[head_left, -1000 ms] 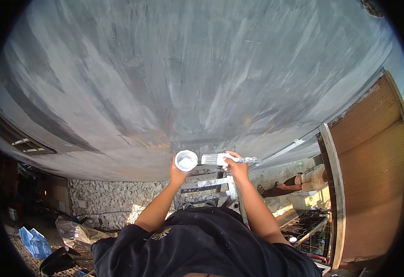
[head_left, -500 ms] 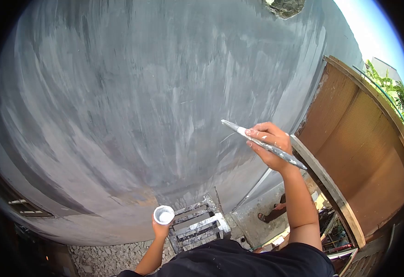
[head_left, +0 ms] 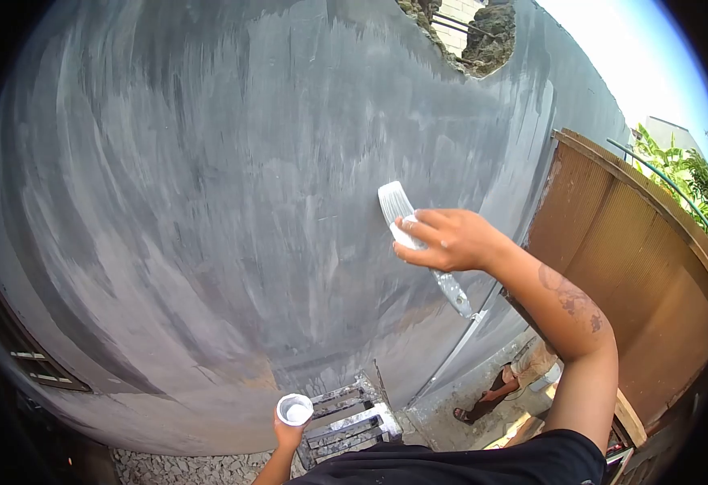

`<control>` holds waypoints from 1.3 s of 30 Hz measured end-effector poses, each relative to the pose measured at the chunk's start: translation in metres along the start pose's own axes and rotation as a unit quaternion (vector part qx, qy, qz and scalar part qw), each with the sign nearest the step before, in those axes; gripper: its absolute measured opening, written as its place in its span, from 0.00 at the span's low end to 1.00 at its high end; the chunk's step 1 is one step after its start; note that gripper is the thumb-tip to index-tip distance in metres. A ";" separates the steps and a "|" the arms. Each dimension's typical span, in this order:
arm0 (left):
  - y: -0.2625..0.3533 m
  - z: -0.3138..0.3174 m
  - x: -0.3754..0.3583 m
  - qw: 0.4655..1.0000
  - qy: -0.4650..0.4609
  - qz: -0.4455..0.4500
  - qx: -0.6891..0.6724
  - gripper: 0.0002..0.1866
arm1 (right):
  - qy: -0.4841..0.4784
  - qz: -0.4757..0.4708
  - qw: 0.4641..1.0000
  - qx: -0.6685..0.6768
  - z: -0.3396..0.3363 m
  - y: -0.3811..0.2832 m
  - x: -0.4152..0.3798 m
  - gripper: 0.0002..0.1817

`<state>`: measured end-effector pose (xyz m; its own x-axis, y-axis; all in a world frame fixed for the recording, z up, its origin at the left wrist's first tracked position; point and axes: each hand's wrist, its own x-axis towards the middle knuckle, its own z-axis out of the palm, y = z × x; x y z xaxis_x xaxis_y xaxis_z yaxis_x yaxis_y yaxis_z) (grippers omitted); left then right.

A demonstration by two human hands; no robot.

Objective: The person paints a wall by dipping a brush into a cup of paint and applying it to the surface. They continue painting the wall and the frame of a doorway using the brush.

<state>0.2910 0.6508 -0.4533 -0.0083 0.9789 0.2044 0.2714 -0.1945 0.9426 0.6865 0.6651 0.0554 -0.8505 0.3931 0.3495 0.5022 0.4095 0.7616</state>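
Note:
A paint-covered brush [head_left: 396, 207] is gripped in my right hand [head_left: 451, 239], its white bristles pointing up and left at the grey wall [head_left: 232, 178]. Whether the bristles touch the wall I cannot tell. The spattered handle sticks out below my fingers. Low in the view, my left hand [head_left: 288, 434] is wrapped round a small white cup [head_left: 295, 410] with white paint inside. Uneven grey and whitish streaks cover the wall.
A paint-stained slatted stand [head_left: 350, 420] is beside the cup. The wall has a broken hole [head_left: 487, 40] at the top. Brown corrugated panels [head_left: 621, 242] rise at the right. Another person's sandalled foot [head_left: 464, 415] is below. Gravel [head_left: 168, 469] lies at the lower left.
My right hand has moved slightly left and turned, so the brush's flat face now shows. More of the wall hole and the other person is visible. The cup appears slightly lower.

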 end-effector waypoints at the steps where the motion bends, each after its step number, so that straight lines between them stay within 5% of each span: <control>1: 0.000 0.000 -0.005 0.999 -0.009 -0.019 -0.032 0.41 | -0.018 -0.033 0.999 0.033 0.007 -0.023 -0.010 0.17; 4: -0.001 -0.004 -0.008 0.999 -0.007 -0.020 -0.029 0.39 | -0.120 -0.014 0.982 0.147 0.002 -0.035 -0.014 0.19; 6: 0.000 -0.007 -0.009 0.999 -0.029 -0.012 -0.007 0.39 | -0.104 0.029 0.980 0.165 -0.015 0.013 0.004 0.19; 8: -0.003 -0.005 -0.007 0.999 -0.031 -0.008 -0.004 0.40 | -0.034 0.094 0.964 0.247 -0.050 0.083 0.040 0.17; 11: -0.002 0.000 -0.001 0.999 -0.037 -0.004 0.020 0.40 | 0.116 0.217 0.952 0.181 -0.107 0.176 0.074 0.12; 13: 0.003 0.004 -0.001 0.999 -0.033 0.001 0.019 0.40 | 0.197 0.154 0.965 0.077 -0.133 0.217 0.083 0.14; 14: 0.005 0.006 0.000 0.999 -0.027 0.007 0.017 0.39 | 0.194 0.251 0.924 0.214 -0.156 0.200 0.099 0.12; 16: 0.005 0.007 -0.001 1.000 -0.028 0.006 0.007 0.39 | 0.220 0.143 0.965 -0.020 -0.140 0.207 0.086 0.13; 20: -0.016 0.007 -0.012 0.998 -0.047 -0.013 -0.043 0.40 | 0.103 0.051 0.991 -0.064 -0.077 0.149 0.051 0.16; 26: -0.019 -0.003 -0.020 0.997 -0.045 -0.021 -0.062 0.40 | -0.080 0.054 0.985 0.141 -0.038 0.037 -0.005 0.18; 31: -0.023 -0.003 -0.016 0.998 -0.055 -0.014 -0.012 0.40 | -0.011 0.213 0.951 0.222 -0.091 0.146 0.044 0.15; 34: -0.024 0.001 -0.008 0.998 -0.062 -0.006 0.017 0.40 | 0.165 0.238 0.948 0.131 -0.118 0.216 0.065 0.16; 36: -0.024 0.005 -0.005 0.998 -0.055 0.001 0.003 0.40 | 0.189 0.299 0.911 0.213 -0.151 0.213 0.077 0.13; 38: -0.023 0.010 -0.009 0.999 -0.050 0.005 -0.013 0.40 | 0.211 0.278 0.904 0.248 -0.141 0.217 0.072 0.12; 39: -0.021 0.012 -0.012 0.998 -0.046 -0.004 -0.049 0.40 | 0.197 0.226 0.941 0.156 -0.132 0.212 0.062 0.14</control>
<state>0.2966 0.6439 -0.4791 0.0798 0.9811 0.1763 0.1758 -0.1880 0.9663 0.7197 0.6682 0.3108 -0.5002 0.2744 0.8213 0.7959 0.5193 0.3112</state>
